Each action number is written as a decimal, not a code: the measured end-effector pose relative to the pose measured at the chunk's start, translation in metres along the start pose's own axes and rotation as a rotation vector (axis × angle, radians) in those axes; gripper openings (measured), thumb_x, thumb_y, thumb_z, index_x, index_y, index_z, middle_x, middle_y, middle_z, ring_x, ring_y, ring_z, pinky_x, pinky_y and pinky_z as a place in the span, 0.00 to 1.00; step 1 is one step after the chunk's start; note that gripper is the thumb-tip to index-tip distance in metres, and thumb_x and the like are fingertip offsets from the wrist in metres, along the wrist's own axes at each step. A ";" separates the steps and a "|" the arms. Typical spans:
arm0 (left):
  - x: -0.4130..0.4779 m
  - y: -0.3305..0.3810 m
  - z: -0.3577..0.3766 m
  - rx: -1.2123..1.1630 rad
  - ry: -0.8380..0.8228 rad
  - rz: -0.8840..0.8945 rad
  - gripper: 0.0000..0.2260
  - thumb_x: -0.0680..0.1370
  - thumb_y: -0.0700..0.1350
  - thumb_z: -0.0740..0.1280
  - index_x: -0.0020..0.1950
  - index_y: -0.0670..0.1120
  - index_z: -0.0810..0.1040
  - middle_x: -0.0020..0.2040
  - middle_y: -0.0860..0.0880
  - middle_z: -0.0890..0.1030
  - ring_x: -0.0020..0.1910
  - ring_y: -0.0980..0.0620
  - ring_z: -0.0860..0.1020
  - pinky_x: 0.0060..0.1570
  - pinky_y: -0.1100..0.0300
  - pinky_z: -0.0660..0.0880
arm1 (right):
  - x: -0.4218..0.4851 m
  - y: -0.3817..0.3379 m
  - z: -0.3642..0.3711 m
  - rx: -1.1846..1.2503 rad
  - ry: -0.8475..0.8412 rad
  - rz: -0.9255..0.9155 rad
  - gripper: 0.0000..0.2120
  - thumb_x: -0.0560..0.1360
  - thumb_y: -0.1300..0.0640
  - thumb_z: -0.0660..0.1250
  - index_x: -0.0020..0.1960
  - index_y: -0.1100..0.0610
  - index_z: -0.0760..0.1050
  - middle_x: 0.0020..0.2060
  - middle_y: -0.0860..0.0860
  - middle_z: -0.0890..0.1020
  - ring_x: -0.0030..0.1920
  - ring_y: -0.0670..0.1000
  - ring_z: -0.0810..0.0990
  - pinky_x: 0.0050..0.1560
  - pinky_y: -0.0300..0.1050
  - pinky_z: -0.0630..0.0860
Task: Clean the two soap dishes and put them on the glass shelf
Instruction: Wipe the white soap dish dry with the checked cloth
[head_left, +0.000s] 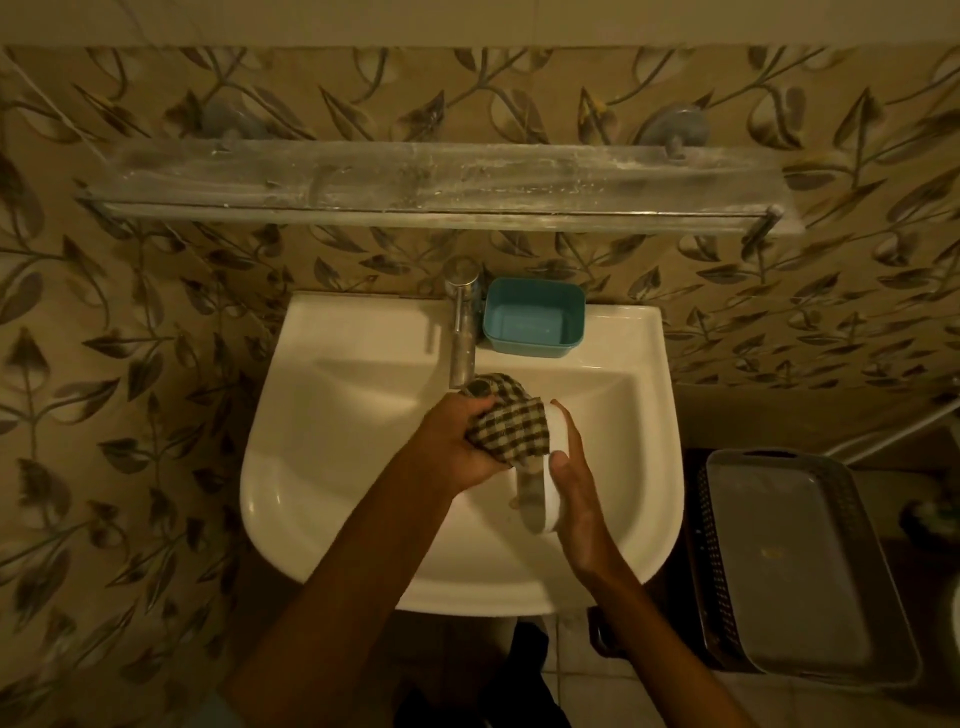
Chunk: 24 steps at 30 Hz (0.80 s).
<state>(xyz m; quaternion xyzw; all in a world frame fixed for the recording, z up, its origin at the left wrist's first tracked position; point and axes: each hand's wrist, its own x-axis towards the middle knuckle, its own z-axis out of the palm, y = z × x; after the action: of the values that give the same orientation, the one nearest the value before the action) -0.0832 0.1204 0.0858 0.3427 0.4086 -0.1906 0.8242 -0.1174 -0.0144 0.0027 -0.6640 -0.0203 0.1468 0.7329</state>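
White soap dish (549, 506): rigid, light, probably slippery when wet. Right hand (576, 499) clasps its outer wall; left hand (457, 447) grips checked cloth (514, 428) against it. Best held across long sides.

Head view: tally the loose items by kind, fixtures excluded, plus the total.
Soap dishes: 2 (white soap dish in the right hand, teal soap dish on the sink rim)
Checked cloth: 1, gripped by the left hand
Grey tray: 1
Total: 4
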 end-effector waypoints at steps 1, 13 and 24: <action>0.001 -0.001 0.004 -0.022 -0.013 0.014 0.10 0.81 0.40 0.57 0.49 0.39 0.76 0.48 0.36 0.79 0.47 0.42 0.78 0.53 0.46 0.72 | -0.001 0.002 0.002 0.009 0.018 0.018 0.26 0.79 0.48 0.53 0.76 0.49 0.55 0.71 0.47 0.70 0.70 0.44 0.69 0.66 0.35 0.69; -0.007 -0.052 -0.032 1.231 -0.634 0.804 0.16 0.69 0.30 0.71 0.55 0.42 0.81 0.56 0.45 0.83 0.59 0.56 0.79 0.62 0.62 0.74 | 0.010 -0.042 -0.032 0.386 0.081 0.706 0.21 0.73 0.43 0.64 0.41 0.58 0.86 0.41 0.64 0.83 0.40 0.61 0.83 0.42 0.48 0.80; 0.029 -0.014 -0.037 1.972 -0.615 1.439 0.19 0.63 0.32 0.78 0.53 0.37 0.82 0.55 0.39 0.83 0.55 0.40 0.81 0.56 0.44 0.77 | 0.004 -0.041 -0.027 0.537 0.076 0.867 0.18 0.76 0.46 0.60 0.55 0.58 0.78 0.44 0.60 0.82 0.43 0.58 0.78 0.41 0.52 0.74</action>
<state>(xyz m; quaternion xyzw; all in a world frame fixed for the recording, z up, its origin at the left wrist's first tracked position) -0.0940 0.1364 0.0408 0.8976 -0.3947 0.0054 0.1965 -0.0992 -0.0427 0.0390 -0.4045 0.3220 0.4130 0.7498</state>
